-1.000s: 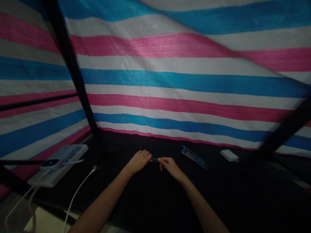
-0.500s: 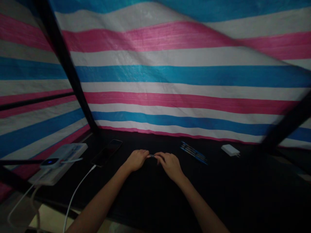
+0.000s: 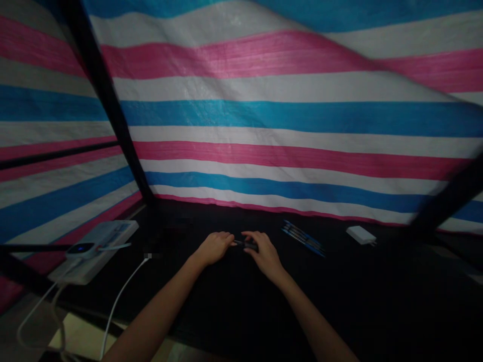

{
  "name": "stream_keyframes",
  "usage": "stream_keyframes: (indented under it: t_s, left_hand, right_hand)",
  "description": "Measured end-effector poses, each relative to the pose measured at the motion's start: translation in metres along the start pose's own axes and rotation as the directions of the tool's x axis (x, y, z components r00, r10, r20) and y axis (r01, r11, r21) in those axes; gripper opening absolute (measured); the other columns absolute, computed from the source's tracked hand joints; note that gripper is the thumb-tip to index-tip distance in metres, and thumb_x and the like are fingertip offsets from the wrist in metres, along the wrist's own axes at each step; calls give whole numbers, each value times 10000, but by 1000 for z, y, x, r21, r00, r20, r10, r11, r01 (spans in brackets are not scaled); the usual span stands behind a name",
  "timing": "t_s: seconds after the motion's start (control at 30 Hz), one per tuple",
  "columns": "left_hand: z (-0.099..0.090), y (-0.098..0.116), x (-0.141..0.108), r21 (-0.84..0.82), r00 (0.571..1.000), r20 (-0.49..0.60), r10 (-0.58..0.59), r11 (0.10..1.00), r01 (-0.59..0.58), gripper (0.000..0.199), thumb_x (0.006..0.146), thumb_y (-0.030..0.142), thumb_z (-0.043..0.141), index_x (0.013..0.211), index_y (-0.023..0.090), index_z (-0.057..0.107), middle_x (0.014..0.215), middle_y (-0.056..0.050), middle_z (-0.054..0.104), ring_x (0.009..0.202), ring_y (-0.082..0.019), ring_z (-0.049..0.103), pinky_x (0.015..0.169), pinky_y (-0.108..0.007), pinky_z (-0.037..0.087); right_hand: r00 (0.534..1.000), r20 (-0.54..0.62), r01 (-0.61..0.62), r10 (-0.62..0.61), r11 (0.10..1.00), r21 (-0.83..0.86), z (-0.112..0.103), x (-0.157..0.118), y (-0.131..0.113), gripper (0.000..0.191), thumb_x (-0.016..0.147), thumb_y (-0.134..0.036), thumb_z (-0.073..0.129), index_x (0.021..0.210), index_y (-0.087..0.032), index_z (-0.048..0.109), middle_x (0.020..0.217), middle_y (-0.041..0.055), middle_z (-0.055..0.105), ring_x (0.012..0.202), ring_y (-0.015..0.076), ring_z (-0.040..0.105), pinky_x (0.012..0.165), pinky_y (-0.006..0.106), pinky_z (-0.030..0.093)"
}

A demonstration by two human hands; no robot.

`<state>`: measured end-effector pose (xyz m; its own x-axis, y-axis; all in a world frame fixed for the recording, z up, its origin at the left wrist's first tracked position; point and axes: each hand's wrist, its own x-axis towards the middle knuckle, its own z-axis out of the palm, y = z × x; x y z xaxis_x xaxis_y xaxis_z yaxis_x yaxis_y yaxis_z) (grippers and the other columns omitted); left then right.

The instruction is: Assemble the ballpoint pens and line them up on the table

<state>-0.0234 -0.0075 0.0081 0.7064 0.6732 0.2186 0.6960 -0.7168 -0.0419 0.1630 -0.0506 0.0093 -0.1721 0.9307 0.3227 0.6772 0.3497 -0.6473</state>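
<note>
Near the middle of the black table, my left hand (image 3: 216, 247) pinches the thin end of a small dark pen-like tool. My right hand (image 3: 264, 253) has its thumb and fingers around the thicker dark part of the tool (image 3: 250, 246). The two hands are a short gap apart, and the thin shaft shows between them. To the right lies a blue pack of slim tools (image 3: 304, 239), flat on the table.
A white charger (image 3: 361, 235) lies at the right. On the left are a white power strip (image 3: 94, 254) with a lit device (image 3: 80, 250) and a white cable (image 3: 119, 300). Black frame posts (image 3: 109, 100) and striped sheeting (image 3: 264, 115) stand behind.
The fingers of my right hand have spread a little, and more of the dark tool shows between thumb and fingers. The view has shifted slightly; the phone area is now blurred out.
</note>
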Motion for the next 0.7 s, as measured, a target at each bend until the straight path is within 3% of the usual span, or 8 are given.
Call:
stream_keyframes:
  t_s: [0.07, 0.2, 0.27, 0.37, 0.43, 0.5, 0.63, 0.7]
  left_hand:
    - [0, -1, 0, 5, 1000, -15, -5, 1000, 5, 189, 910, 264, 347, 838, 166, 492, 801, -27, 565, 740, -158, 530, 645, -260, 378]
    - [0, -1, 0, 15, 1000, -24, 17, 1000, -17, 192, 910, 267, 347, 830, 169, 491, 792, -26, 561, 730, -159, 528, 636, -260, 376]
    - [1, -1, 0, 13, 1000, -15, 24, 1000, -23, 195, 911, 267, 344, 829, 167, 491, 791, -29, 562, 735, -160, 530, 642, -261, 378]
    - [1, 0, 0, 10, 1000, -9, 30, 1000, -30, 193, 913, 265, 341, 839, 167, 489, 793, -32, 560, 742, -158, 532, 650, -258, 379]
    - [2, 0, -1, 10, 999, -10, 39, 999, -39, 185, 912, 266, 345, 846, 169, 488, 786, -31, 555, 744, -157, 533, 649, -256, 379]
    - [3, 0, -1, 13, 999, -13, 47, 999, -47, 180, 909, 267, 353, 841, 169, 488, 773, -31, 552, 740, -159, 535, 643, -256, 378]
    - [6, -1, -1, 28, 998, -30, 56, 998, -55, 162, 902, 258, 371, 828, 170, 485, 763, -28, 551, 722, -166, 535, 631, -264, 376]
    - [6, -1, 0, 31, 997, -35, 65, 997, -64, 160, 903, 256, 369, 834, 170, 485, 764, -28, 550, 723, -166, 535, 631, -265, 375]
  right_hand:
    - [999, -31, 12, -10, 998, 58, 0, 1, 3, 432, 743, -275, 559, 1165, -257, 467, 1030, 31, 581, 962, 185, 499, 838, 332, 374]
    - [980, 188, -106, 70, 977, 187, 0, 4, 9, 280, 832, -321, 420, 1070, -239, 541, 799, 5, 629, 753, 150, 563, 742, 310, 418]
    - [986, 163, -46, 19, 985, 164, 2, 5, 13, 235, 786, -290, 497, 1000, -240, 581, 846, 9, 620, 813, 153, 555, 773, 306, 406]
    - [997, 78, -5, -8, 985, 173, 4, 4, 16, 401, 741, -285, 564, 1134, -252, 492, 965, 18, 596, 895, 157, 528, 802, 305, 391]
    - [986, 158, -83, 49, 972, 221, 4, 3, 15, 427, 807, -320, 474, 1222, -251, 395, 864, 4, 623, 748, 134, 555, 727, 293, 414]
    - [975, 213, -116, 70, 970, 214, 4, 2, 14, 364, 835, -311, 425, 1195, -258, 421, 779, -16, 625, 655, 120, 548, 687, 280, 416]
    - [994, 102, 15, -31, 987, 160, 3, 1, 11, 347, 751, -287, 556, 1095, -250, 524, 990, 18, 584, 916, 153, 523, 814, 292, 381]
    - [989, 144, -4, -22, 984, 180, 3, 1, 9, 310, 810, -325, 473, 1098, -230, 536, 925, 24, 611, 895, 156, 539, 813, 301, 383]
